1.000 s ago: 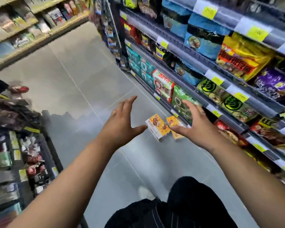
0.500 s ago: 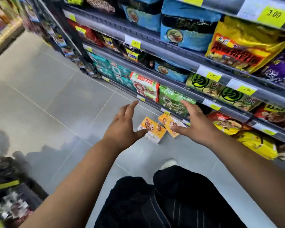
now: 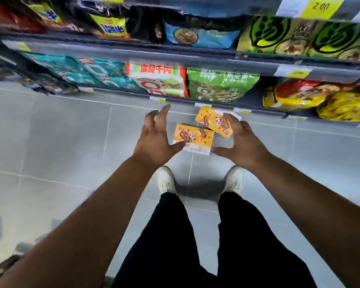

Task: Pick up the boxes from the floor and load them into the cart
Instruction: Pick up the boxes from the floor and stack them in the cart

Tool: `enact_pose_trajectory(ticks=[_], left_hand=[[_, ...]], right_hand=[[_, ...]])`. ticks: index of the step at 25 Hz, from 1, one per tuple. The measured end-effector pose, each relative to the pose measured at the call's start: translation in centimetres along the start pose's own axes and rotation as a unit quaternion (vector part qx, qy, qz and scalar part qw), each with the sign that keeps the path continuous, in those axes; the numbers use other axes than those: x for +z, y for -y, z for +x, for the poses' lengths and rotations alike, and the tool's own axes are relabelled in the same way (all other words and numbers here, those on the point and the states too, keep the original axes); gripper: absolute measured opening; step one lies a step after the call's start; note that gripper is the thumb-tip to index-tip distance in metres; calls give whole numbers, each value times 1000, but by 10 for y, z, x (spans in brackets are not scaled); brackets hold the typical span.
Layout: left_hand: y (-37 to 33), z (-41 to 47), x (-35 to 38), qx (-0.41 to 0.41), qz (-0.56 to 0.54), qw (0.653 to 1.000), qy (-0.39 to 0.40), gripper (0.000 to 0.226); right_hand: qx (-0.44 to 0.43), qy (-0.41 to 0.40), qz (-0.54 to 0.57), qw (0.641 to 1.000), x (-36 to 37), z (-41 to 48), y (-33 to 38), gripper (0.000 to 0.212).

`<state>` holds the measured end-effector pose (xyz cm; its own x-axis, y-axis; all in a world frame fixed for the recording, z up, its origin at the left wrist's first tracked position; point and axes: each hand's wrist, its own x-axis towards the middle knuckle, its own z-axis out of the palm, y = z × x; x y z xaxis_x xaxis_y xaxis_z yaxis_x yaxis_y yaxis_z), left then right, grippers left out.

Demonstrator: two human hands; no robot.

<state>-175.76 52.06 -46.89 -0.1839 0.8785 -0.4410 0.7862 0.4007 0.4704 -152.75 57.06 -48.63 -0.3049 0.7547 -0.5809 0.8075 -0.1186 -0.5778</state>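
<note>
both hands spread and empty — left hand and right hand flank the near box on the floor; the far box lies just beyond, by the shelf. reach step — next, close in and lift.

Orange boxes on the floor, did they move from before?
No. The far box still lies by the bottom shelf's edge under the green bags, with the near box just in front of it. Only the camera swung.
</note>
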Motion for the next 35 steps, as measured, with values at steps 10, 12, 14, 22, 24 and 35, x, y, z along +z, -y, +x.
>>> enact_pose_trajectory(ticks=[10,12,14,22,24,35], left_hand=[[157,139,204,42,45,995,84,108],[187,169,243,37,59,993,99,109],[215,203,283,41,83,988,125,110],[277,284,363,-5,75,968,238,121],[277,286,374,-14,72,962,262,122],[228,192,283,-14,88,977,194,106]], right_hand=[[147,-56,85,984,212,149,-138,107],[163,-43,77,983,243,183,-172,112],[183,-30,58,981,271,219,-208,116],[235,-10,70,969,332,308,-272,125],[239,-10,69,969,340,314,-267,127],[198,-48,16,979,273,227,-186,124]])
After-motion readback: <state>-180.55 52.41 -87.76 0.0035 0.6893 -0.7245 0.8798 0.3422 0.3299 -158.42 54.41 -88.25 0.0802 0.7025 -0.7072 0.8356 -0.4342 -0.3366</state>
